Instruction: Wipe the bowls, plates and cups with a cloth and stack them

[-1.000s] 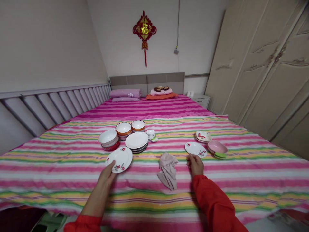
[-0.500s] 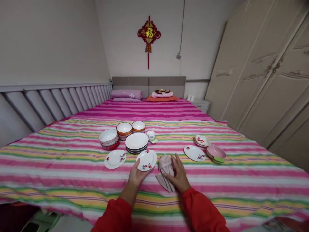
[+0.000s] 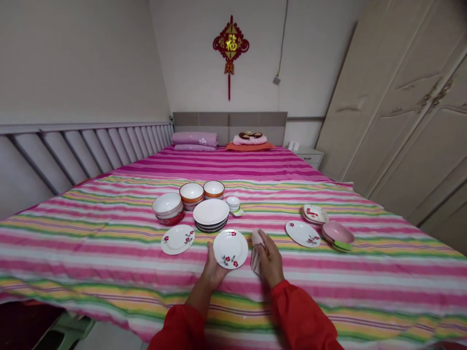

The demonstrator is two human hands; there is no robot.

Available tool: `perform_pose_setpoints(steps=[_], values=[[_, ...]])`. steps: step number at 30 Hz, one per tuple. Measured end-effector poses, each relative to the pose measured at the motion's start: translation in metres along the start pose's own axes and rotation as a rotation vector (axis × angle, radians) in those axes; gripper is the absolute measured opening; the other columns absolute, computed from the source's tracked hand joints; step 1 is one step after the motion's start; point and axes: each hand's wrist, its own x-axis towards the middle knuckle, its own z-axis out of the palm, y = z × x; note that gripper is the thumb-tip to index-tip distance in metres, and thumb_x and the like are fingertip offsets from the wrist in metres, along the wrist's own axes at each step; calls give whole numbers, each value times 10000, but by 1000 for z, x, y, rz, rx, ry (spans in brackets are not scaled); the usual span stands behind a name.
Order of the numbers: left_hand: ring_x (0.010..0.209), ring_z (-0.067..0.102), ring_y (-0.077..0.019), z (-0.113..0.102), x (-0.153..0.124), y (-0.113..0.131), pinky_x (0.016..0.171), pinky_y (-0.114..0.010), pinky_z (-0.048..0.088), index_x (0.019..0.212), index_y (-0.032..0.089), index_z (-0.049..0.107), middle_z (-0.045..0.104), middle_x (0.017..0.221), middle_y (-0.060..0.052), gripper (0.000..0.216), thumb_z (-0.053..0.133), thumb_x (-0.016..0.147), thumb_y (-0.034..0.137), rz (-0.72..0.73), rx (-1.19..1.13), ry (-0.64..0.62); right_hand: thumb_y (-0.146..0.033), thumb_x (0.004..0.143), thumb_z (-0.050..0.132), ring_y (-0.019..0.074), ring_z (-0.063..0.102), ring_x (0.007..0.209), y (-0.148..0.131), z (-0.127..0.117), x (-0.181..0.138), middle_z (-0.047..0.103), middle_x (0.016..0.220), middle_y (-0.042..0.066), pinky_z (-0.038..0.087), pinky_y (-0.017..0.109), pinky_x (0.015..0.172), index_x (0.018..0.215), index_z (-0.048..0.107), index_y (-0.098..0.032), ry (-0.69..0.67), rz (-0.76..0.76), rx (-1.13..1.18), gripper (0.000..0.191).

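Observation:
My left hand (image 3: 214,270) holds a white plate with red flowers (image 3: 230,249) by its lower left edge, tilted toward me. Just right of the plate, my right hand (image 3: 270,258) is closed around a bunched greyish-pink cloth (image 3: 256,260). Left of the held plate lies another flowered plate (image 3: 178,239). Behind it stands a stack of plates (image 3: 211,212), the top one white and the lower ones dark-rimmed. A third flowered plate (image 3: 302,234) rests on the striped sheet to the right of my right hand.
Stacked bowls (image 3: 168,208) and orange-rimmed bowls (image 3: 191,193) stand at the left, with small white dishes (image 3: 233,203) beside the plate stack. Toward the right are patterned dishes (image 3: 315,214) and a pink bowl (image 3: 338,233) with a green piece. A striped sheet (image 3: 120,262) covers the bed.
My right hand has closed on the cloth and lifted it from the sheet. The flowered plate in my left hand is tilted more toward me. The view has shifted slightly.

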Motion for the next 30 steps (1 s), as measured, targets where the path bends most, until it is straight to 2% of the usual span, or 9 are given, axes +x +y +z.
perform_pose_setpoints(steps=[2, 5, 9, 12, 16, 19, 22, 26, 30], values=[[1299, 435, -307, 2, -2, -1, 1068, -535, 305, 1416, 238, 398, 569, 1323, -143, 769, 344, 815, 713, 5, -10, -32, -168, 903, 396, 246, 400, 1326, -17, 11, -7, 482, 1409, 77, 358, 488, 1075, 1345, 513, -253, -123, -171, -68, 465], [1265, 478, -290, 9, -7, -2, 1082, -469, 324, 1384, 173, 452, 594, 1284, -161, 746, 317, 850, 676, -3, -2, -20, -112, 871, 415, 259, 289, 1394, -42, 33, -26, 425, 1454, 73, 301, 497, 1112, 1340, 523, -229, -382, -401, -175, 496], [1238, 510, -261, 14, -10, -2, 1100, -404, 320, 1374, 144, 460, 599, 1274, -163, 723, 333, 868, 644, -19, 11, 41, -97, 834, 433, 272, 187, 1429, -57, 57, -33, 331, 1506, 86, 260, 514, 1128, 1448, 361, -176, -556, -402, -263, 624], [1258, 494, -239, 12, -6, -2, 1109, -399, 304, 1404, 193, 417, 578, 1314, -128, 651, 351, 894, 592, 31, 14, -17, -44, 784, 424, 260, 196, 1427, -54, 64, -12, 343, 1499, 94, 267, 502, 1130, 1436, 382, -163, -570, -364, -257, 664], [1284, 467, -236, 8, 1, -4, 1102, -431, 301, 1418, 248, 388, 571, 1332, -97, 550, 394, 924, 489, -14, 20, -42, 32, 714, 412, 271, 222, 1418, -40, 62, 13, 377, 1480, 107, 288, 522, 1121, 1408, 428, -149, -445, -293, -276, 718], [1294, 455, -245, 5, 2, -7, 1103, -431, 299, 1397, 215, 429, 579, 1318, -117, 552, 392, 922, 493, -5, 13, -57, 35, 715, 394, 280, 222, 1417, -29, 55, 4, 394, 1470, 102, 292, 529, 1123, 1396, 447, -150, -364, -266, -278, 707], [1277, 475, -245, 6, -1, -7, 1101, -404, 312, 1356, 165, 485, 611, 1271, -139, 595, 363, 912, 542, 6, 20, -48, 7, 754, 385, 278, 214, 1420, -24, 47, -25, 401, 1465, 98, 294, 531, 1125, 1412, 424, -158, -329, -280, -247, 679], [1191, 552, -275, 12, -9, -3, 1063, -400, 374, 1301, 88, 532, 661, 1161, -185, 720, 337, 873, 633, -35, 45, 62, -49, 818, 387, 270, 261, 1406, -36, 48, -53, 407, 1464, 82, 333, 508, 1106, 1425, 404, -190, -428, -331, -183, 623], [1182, 558, -281, 15, -11, -1, 1065, -421, 375, 1335, 128, 501, 636, 1209, -172, 731, 345, 858, 660, -30, 13, 104, -96, 850, 415, 272, 281, 1398, -57, 63, -37, 383, 1479, 73, 325, 487, 1113, 1421, 412, -182, -568, -303, -197, 577]])
